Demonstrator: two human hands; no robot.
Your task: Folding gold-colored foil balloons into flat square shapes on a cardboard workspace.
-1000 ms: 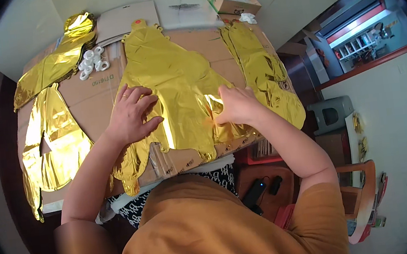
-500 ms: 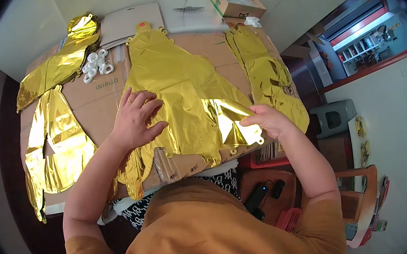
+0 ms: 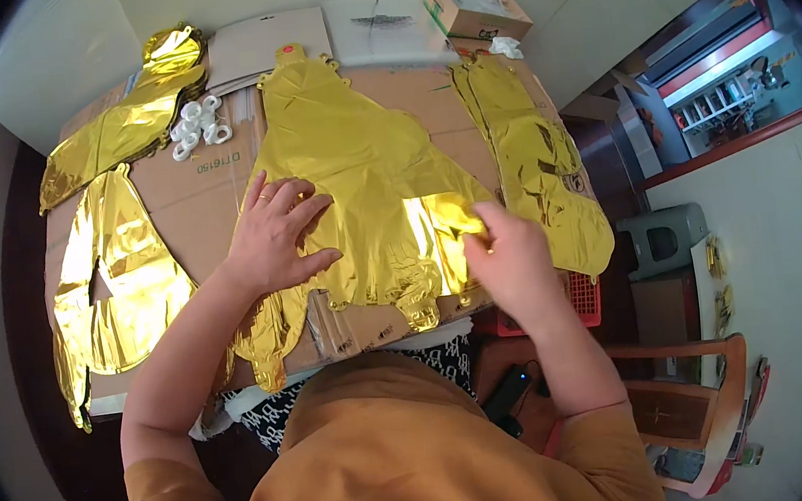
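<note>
A large flat, uninflated gold foil balloon (image 3: 339, 144) lies across the middle of the cardboard-covered table. My left hand (image 3: 273, 235) rests on its left part with the fingers spread, holding nothing. With my right hand (image 3: 510, 253) I grip the balloon's lower right corner, bent inward over the sheet in a shiny fold. The fingertips there are partly hidden and a little blurred. Another flat gold foil balloon (image 3: 138, 330), with a gap in its middle, lies at the left. Gold foil balloons (image 3: 124, 122) are layered at the far left, and more (image 3: 532, 137) lie at the right.
Several white ribbon-like rolls (image 3: 197, 127) sit on the cardboard (image 3: 217, 197). A grey board (image 3: 264, 48) and a small open box (image 3: 478, 12) stand at the back. Below the table's right edge are a red basket (image 3: 585, 299) and a wooden chair (image 3: 732, 381).
My right hand has moved left and inward, taking the balloon's lower right corner over with it. My left hand stays spread on the foil.
</note>
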